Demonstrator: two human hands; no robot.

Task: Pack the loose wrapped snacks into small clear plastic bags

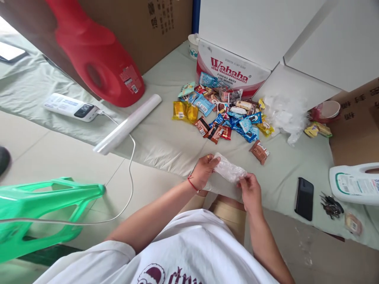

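Observation:
Between my two hands, a crumpled clear plastic bag (229, 169) is stretched just above the front edge of the cloth-covered surface. My left hand (204, 170), with a red string at the wrist, pinches one end of it. The opposite end is pinched by the fingers of my right hand (249, 187). Beyond my hands lies a pile of small wrapped snacks (220, 112) in blue, brown, red and yellow packets. One brown snack packet (259, 152) lies apart, nearest my right hand. A heap of clear plastic bags (286, 114) sits right of the pile.
A Wahaha carton (231, 71) stands behind the snacks. To the left are a red jug (100, 59), a plastic film roll (127, 124), a cabled power bank (71, 107) and a green stool (53, 213). A phone (304, 199), keys (331, 206) and a white bottle (355, 183) lie right.

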